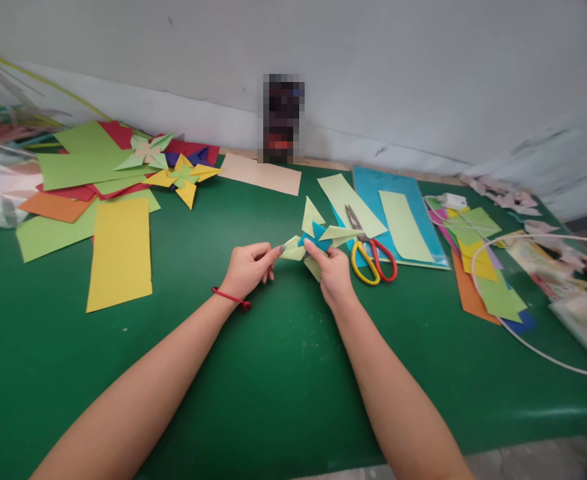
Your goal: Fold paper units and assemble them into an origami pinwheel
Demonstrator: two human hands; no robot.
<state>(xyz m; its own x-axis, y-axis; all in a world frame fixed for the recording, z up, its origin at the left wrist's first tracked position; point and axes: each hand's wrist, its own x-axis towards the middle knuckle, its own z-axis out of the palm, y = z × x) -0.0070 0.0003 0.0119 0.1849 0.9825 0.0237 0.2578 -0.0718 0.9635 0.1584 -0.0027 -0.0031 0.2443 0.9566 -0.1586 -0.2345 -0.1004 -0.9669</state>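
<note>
Above the green tabletop I hold a folded paper pinwheel (340, 233) with pale green points and a blue middle. My left hand (250, 267), with a red cord at the wrist, pinches the tip of its left point between thumb and finger. Near the blue middle, my right hand (334, 270) grips it, thumb on top; the fingers beneath are mostly hidden. Just right of that hand lies a pair of scissors (367, 252) with one yellow and one red handle loop. Its blades rest by a pale green paper strip (350, 200).
Blue sheets (413, 190) lie behind the scissors. Two finished paper pinwheels (186, 175) sit among coloured sheets at the left, with a yellow sheet (120, 257) nearer me. On the right, a white cable (478, 287) loops over paper pieces (493, 267). A wall backs the table.
</note>
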